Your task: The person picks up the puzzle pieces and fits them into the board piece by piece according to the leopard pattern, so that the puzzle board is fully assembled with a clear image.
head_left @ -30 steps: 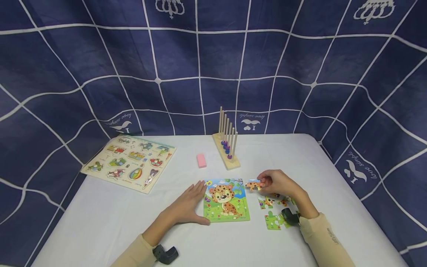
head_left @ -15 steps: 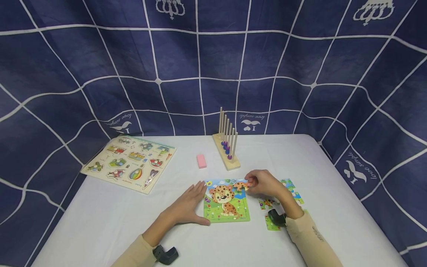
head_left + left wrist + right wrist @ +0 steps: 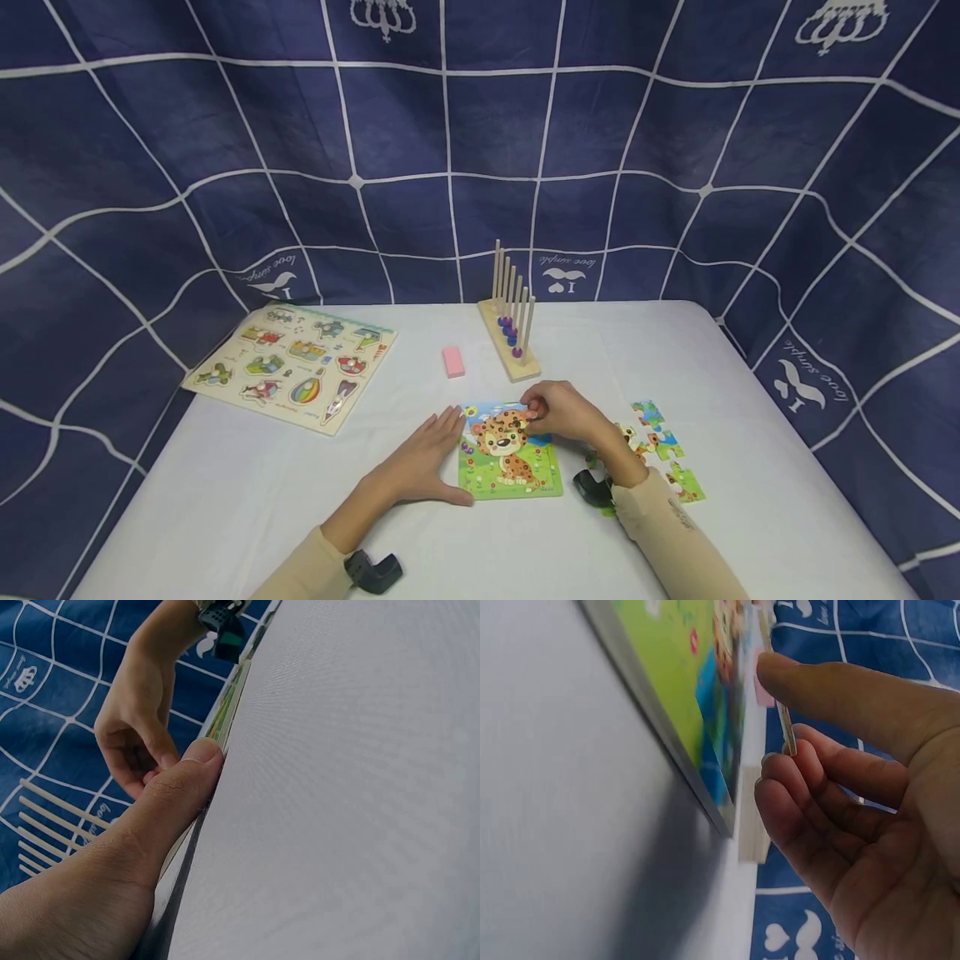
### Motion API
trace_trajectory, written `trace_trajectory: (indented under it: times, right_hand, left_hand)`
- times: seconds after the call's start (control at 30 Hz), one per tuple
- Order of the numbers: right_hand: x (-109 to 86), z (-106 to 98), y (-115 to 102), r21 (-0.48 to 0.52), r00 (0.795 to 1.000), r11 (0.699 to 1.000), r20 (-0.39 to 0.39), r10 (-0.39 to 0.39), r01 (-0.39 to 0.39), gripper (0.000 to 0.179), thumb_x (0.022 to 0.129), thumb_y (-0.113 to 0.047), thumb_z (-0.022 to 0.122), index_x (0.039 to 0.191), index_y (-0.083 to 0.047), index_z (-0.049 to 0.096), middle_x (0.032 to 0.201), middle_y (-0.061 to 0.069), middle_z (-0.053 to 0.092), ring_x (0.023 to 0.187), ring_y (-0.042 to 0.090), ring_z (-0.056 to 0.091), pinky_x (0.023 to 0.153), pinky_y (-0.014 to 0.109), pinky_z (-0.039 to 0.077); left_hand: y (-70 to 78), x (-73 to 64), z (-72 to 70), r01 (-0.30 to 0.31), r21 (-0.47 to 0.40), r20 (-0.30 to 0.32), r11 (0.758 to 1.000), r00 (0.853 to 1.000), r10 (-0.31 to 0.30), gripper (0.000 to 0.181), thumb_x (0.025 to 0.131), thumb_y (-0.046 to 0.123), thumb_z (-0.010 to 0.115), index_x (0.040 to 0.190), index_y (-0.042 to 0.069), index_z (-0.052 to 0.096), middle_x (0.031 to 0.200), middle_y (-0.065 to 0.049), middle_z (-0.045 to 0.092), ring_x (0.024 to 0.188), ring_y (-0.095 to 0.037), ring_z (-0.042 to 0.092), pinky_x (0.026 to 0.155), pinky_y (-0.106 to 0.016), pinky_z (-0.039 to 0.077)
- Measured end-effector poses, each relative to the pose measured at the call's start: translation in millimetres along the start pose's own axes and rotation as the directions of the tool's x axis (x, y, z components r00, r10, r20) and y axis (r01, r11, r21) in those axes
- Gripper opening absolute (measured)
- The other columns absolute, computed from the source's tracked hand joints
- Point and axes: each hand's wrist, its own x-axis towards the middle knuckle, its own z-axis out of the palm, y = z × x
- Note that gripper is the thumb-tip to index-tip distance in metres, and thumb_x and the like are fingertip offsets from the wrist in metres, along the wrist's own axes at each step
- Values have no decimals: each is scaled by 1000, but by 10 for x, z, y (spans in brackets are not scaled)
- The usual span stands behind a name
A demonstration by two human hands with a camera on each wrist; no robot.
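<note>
A square jigsaw board (image 3: pixel 487 487) with a cartoon leopard picture lies on the white table in front of the person. The left hand (image 3: pixel 422 457) rests along its left side, fingers straight and thumb at the near left corner. In the left wrist view that thumb (image 3: pixel 184 776) touches the board's edge. Over the board's upper right part, the right hand (image 3: pixel 564 412) pinches a jigsaw piece between thumb and fingers. The right wrist view shows this jigsaw piece (image 3: pixel 787 729) edge-on, raised above the board. Several loose jigsaw pieces (image 3: pixel 684 482) lie to the right, partly hidden by the right forearm.
Behind the board stands a wooden peg rack (image 3: pixel 528 367) with purple and blue beads. A pink block (image 3: pixel 453 362) lies left of the rack. At the back left is a vehicle puzzle board (image 3: pixel 292 362). A blue checked curtain (image 3: pixel 495 125) hangs behind the table.
The right hand has moved left with the jigsaw piece, from beside the board to over its upper right part. More loose pieces now show at the right. The left hand stays still.
</note>
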Motion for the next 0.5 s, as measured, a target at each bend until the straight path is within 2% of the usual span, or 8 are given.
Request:
trace_trajectory:
  times: [0.5]
  right_hand:
    - [89, 174, -29, -15, 999, 1000, -24, 24, -24, 38, 72, -14, 83, 106, -5, 70, 80, -4, 61, 71, 7, 53, 63, 18, 48]
  left_hand:
    - [0, 2, 3, 11, -4, 13, 1000, 1000, -11, 131, 63, 88, 59, 155, 3, 18, 164, -11, 11, 153, -22, 10, 126, -41, 13]
